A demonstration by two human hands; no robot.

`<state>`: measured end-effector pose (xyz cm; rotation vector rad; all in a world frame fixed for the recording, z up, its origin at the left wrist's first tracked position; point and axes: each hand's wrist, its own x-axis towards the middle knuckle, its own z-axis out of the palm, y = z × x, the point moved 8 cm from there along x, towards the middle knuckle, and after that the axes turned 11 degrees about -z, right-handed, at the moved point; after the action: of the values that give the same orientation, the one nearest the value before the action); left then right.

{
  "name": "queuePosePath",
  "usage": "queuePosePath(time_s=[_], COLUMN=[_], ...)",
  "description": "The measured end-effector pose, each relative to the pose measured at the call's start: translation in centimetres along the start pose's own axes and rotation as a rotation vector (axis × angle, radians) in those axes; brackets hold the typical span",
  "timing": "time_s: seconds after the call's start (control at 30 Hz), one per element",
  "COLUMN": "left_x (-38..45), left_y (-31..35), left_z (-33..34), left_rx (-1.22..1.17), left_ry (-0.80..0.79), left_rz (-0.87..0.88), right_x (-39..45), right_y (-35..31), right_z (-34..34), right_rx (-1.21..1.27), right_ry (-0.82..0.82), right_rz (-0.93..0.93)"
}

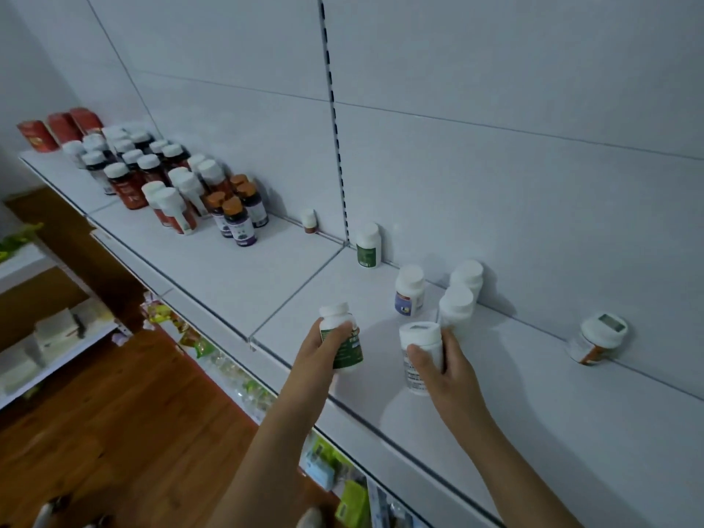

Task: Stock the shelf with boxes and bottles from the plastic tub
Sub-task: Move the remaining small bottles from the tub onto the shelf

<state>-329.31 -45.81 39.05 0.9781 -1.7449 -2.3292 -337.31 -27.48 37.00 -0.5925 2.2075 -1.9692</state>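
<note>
A green-labelled bottle [341,339] is sitting in the person's left hand [322,346], fingers curling round its body just under the white cap, and it is hanging just above the front part of the white shelf [236,276]. The right hand [444,362] is wrapping a white bottle [420,356] the same way, thumb across the label, close in front of two plain white bottles [459,299] standing near the back panel. So she is placing stock, I'd say, both hands mid-delivery. A matching green bottle [368,245] is waiting alone against the back, and the left hand's one probably belongs beside it; that calls for reaching further in and setting it upright. A purple-labelled bottle [409,290] stands between those groups, an orange-labelled jar [598,339] well off right, and crowded rows of bottles [171,181] far left. The tub is not in sight.
</note>
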Motion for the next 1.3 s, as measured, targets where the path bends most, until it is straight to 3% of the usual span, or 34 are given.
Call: queuePosePath(time_s=[0.27, 0.4, 0.7, 0.87, 1.03, 1.1, 1.3], left_x=[8.1, 11.6, 19.1, 20.4, 16.4, 14.4, 6.3], left_y=[6.4, 9.5, 8.2, 7.2, 6.5, 6.4, 2.4], left_z=[-3.0, -2.8, -1.3, -2.3, -4.2, -3.4, 5.2], left_rx=[0.434, 0.499, 0.829, 1.208, 1.063, 1.014, 1.063], left_ry=[-0.107, -0.156, -0.197, 0.102, 0.193, 0.095, -0.544], left_rz=[0.225, 0.362, 0.488, 0.66, 0.658, 0.753, 0.863], right_x=[2.6, 4.5, 7.8, 7.0, 3.1, 0.8, -7.2], right_y=[-0.8, -1.8, 1.2, 0.5, 0.6, 0.1, -2.9], right_z=[4.4, 6.5, 6.2, 6.1, 5.1, 3.9, -2.6], right_rx=[-0.055, -0.156, -0.3, -0.243, -0.184, -0.183, -0.235], right_ry=[0.187, 0.193, 0.292, 0.35, 0.406, 0.434, 0.673], right_rz=[-0.024, -0.067, 0.023, 0.028, 0.066, 0.085, 0.03])
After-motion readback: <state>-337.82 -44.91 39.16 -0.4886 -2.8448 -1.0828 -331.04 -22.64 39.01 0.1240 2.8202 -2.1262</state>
